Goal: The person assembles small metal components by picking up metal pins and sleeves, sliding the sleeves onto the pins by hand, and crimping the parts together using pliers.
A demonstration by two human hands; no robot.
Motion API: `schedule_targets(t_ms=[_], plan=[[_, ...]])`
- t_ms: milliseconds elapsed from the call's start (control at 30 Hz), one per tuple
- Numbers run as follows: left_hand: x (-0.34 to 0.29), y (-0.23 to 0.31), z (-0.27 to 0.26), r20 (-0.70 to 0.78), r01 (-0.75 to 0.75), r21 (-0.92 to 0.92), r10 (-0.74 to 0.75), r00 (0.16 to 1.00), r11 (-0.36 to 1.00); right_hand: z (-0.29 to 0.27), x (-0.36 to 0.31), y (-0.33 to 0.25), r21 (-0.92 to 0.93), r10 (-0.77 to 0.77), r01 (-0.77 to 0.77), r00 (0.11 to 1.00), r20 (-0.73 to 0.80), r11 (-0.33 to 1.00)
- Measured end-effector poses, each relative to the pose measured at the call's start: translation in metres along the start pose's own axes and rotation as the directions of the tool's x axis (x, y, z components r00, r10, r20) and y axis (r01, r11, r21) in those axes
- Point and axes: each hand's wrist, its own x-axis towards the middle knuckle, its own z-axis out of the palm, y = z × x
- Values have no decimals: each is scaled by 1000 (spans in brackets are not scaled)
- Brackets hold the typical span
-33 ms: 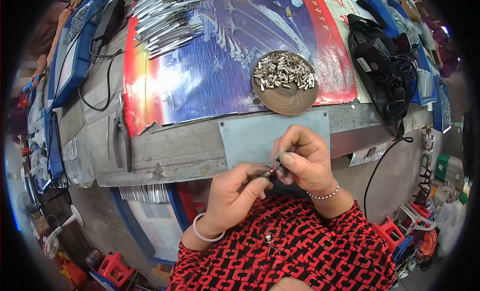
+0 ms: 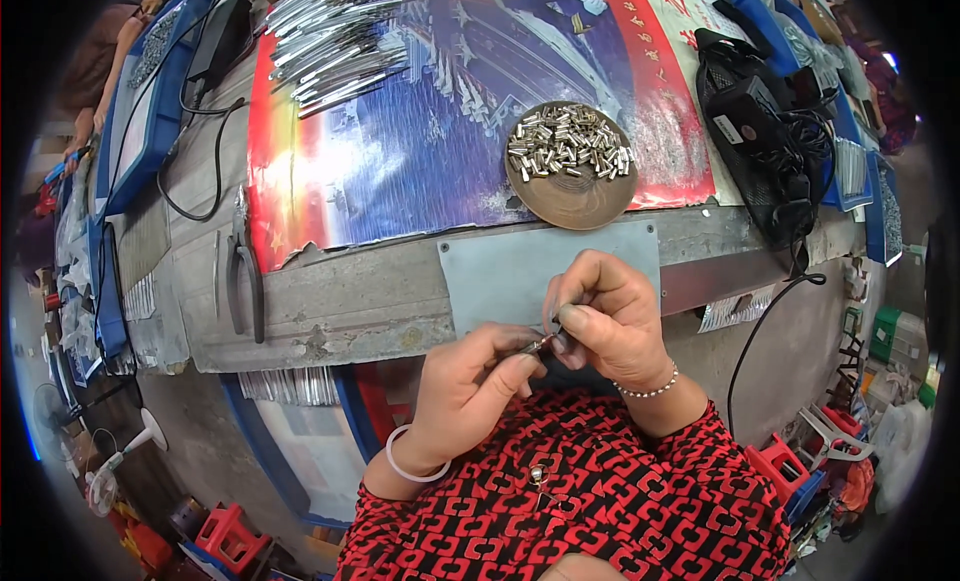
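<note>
My left hand (image 2: 462,383) is closed in a pinch on a small metal piece (image 2: 537,347), slim and shiny, most of it covered by the fingers. Right beside its tip, my right hand (image 2: 618,326) has thumb and forefinger pressed together; what lies between them is too small to make out. Both hands meet in front of my body, just off the near edge of the bench and over a grey sheet (image 2: 500,271) fixed there. Beyond them stands a round brown dish (image 2: 575,209) with many short silvery metal tubes (image 2: 570,141) heaped in it.
Black-handled pliers (image 2: 245,281) lie on the bench at left. Long thin metal strips (image 2: 335,46) are piled on a colourful poster (image 2: 400,171). A black mesh bag (image 2: 760,141) with cables sits at right. Blue trays (image 2: 150,111) line the left side; a person's arm shows beyond.
</note>
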Motion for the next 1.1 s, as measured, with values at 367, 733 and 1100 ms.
schedule_targets(t_ms=[367,733,1100], plan=[[-3,-3,2,-9,1,-55,-1,1000,998,4,-3,0,-40,17,-17,1000,-12,999],[-3,-6,6,-12,57,-179,-60,998,982,10,-6,9,-397,-225,199,974,-20,896],[-11,-2,4,4,74,-291,-76,997,954,2,-4,-7,-551,-265,323,946,185,769]])
